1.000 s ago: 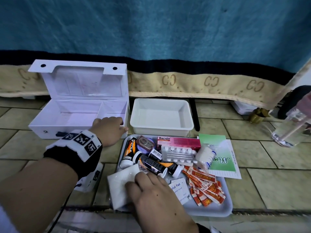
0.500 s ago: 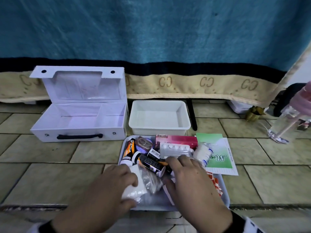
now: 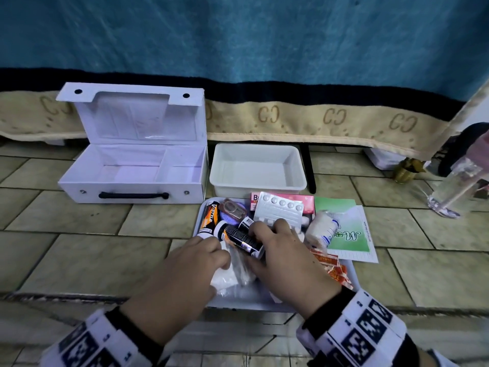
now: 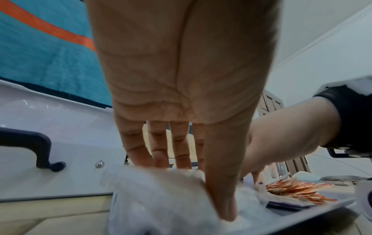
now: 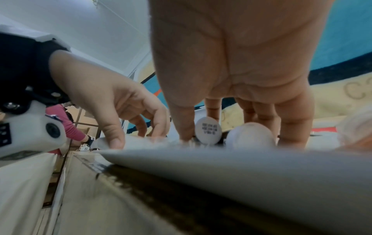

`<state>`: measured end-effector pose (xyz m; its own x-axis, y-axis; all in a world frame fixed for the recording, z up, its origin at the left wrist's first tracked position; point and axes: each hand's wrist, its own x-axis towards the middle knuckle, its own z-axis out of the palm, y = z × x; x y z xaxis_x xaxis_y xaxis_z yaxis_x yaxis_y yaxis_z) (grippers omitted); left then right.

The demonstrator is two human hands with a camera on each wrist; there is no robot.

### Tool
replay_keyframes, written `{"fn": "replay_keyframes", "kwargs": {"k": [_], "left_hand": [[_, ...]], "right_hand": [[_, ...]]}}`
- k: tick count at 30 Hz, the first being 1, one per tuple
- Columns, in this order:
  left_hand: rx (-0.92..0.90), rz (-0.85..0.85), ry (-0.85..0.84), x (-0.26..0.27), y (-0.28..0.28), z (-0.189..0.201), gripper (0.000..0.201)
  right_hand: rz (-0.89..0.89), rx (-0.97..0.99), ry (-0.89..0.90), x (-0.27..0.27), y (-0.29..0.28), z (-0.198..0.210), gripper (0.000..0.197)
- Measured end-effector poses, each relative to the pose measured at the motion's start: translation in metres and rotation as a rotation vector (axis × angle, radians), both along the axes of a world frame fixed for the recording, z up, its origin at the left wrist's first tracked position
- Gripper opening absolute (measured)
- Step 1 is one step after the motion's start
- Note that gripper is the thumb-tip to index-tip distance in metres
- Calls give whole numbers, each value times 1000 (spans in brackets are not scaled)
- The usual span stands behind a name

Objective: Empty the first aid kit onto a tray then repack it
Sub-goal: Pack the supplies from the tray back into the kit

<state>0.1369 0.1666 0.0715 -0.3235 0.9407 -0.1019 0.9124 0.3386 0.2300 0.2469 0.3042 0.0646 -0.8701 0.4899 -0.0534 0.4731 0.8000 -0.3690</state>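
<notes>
The first aid kit (image 3: 132,178) sits open in the upper left of the head view, its long axis running left to right, lid raised toward the blue cloth, black handle (image 3: 133,195) facing me, both compartments bare. Just to its right stands a white tub (image 3: 258,169), and directly below that, at frame centre, lies the tray (image 3: 353,276) heaped with the kit's contents, its long axis running away from me. My left hand (image 3: 182,276) is at the tray's lower left, thumb and fingers pinching a white gauze pack in clear wrap (image 3: 227,276); the left wrist view shows my thumb pressed down into it. My right hand (image 3: 285,258) lies over the middle of the tray, fingers curled down among the items and touching a dark bottle (image 3: 242,238) that lies slanting from upper left to lower right, white cap toward me; I cannot tell whether I actually grip it. Above my fingers a blister pack (image 3: 279,211) tilts up against a pink box (image 3: 307,205). A bandage roll (image 3: 321,230) lies at the tray's right edge, orange sachets (image 3: 330,266) below it.
</notes>
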Motion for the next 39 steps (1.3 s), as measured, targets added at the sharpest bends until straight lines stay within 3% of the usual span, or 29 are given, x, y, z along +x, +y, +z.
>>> {"fn": "replay_keyframes", "kwargs": {"k": [4,11,19,23,27,30,34,37,39], "left_hand": [[14,23,-26,0,2,-2,35],[69,31,-22,2,0,-4,33],[95,-113,61,7,2,-8,49],[122,-101,69,8,11,-13,53],[74,-88,6,12,18,-6,41],[202,-21,-124,13,21,2,30],[462,132,-190,7,31,21,35],[513,147,-209,0,45,34,45],[527,151,-243,-6,51,42,37]], "right_hand": [[-19,-95,2,-1,2,-2,39],[-10,1,-8,-2,-5,2,41],[-74,-235,173,13,19,38,29],[-105,-272,223,15,35,42,23],[-131,-356,294,18,43,46,18],[-120,-432,300,20,46,51,15],[-39,-462,273,16,51,64,15],[56,-522,272,10,52,77,15],[98,-548,281,2,51,87,19]]}}
